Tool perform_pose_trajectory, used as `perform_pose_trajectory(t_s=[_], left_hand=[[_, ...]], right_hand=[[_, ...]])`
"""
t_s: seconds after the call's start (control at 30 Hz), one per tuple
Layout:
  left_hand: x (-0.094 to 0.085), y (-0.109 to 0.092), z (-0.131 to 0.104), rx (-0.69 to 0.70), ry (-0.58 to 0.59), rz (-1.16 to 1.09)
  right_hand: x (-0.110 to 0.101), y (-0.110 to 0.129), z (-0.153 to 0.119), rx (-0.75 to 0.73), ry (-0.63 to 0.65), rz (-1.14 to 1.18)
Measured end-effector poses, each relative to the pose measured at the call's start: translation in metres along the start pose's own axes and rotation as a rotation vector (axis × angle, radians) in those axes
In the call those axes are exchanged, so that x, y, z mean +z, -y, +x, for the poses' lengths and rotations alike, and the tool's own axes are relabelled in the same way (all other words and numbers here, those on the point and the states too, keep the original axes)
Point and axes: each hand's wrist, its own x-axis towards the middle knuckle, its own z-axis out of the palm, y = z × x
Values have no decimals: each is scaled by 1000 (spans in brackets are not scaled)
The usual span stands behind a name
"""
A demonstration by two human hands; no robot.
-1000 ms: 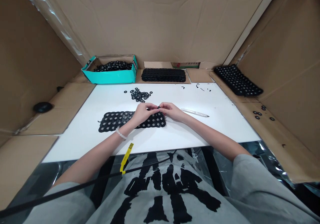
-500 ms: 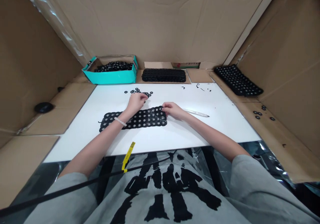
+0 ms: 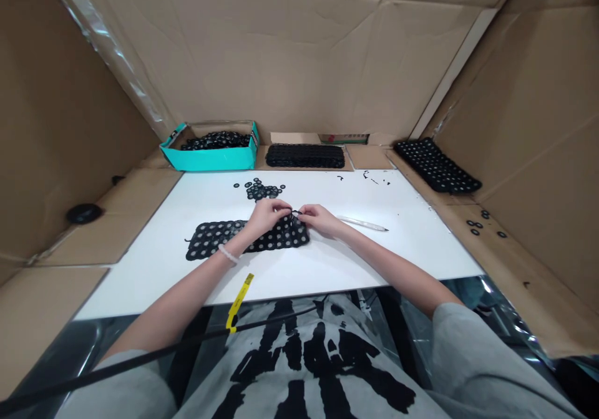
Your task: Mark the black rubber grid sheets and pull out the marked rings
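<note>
A black strip of joined rings (image 3: 215,238) lies on the white board, its upper right corner raised between my two hands. My left hand (image 3: 269,215), with a pale beaded bracelet at the wrist, is closed in a pinch at that corner. Between the fingertips shows a small dark piece that looks like a black ring; the fingers partly hide it. My right hand (image 3: 321,219) pinches the strip's right end, close against the left fingertips. Just behind my left hand is a small pile of loose black rings (image 3: 262,191).
A white pen (image 3: 364,224) lies right of my right hand. At the back stand a teal box (image 3: 210,159) full of black rings and a stack of black strips (image 3: 305,156). Another dotted black strip (image 3: 437,166) and loose rings (image 3: 474,224) lie on the right cardboard. Cardboard walls enclose the board.
My left hand has moved from the loose rings, right and toward me, to meet my right hand. The strip's corner is now raised. The camera view has tilted up slightly.
</note>
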Motion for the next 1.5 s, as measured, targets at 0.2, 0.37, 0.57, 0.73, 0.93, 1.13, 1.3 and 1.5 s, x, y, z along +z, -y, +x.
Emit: perform_pose_trajectory(t_s=[0.2,0.37,0.57,0.73,0.93,1.13,1.3,1.5], left_hand=[[-47,34,29,-80,-295,308],[-31,15,17,149,-9,349],[6,-7,-6,268,195,290],[15,-1,-4,170,180,196],[-14,31,21,-19,-113,230],[-21,30,19,156,-123,367],[6,6,-1,213,239,170],[19,4,-3,117,179,25]], right_hand=[[1,1,4,91,-78,56],[1,8,10,201,-103,133],[2,4,7,114,-70,91],[7,-4,8,-40,-155,-65],[3,-9,10,3,-189,-210],[-3,2,4,74,-130,-197],[-4,6,4,24,-123,-137],[-8,6,2,-9,-107,-403]])
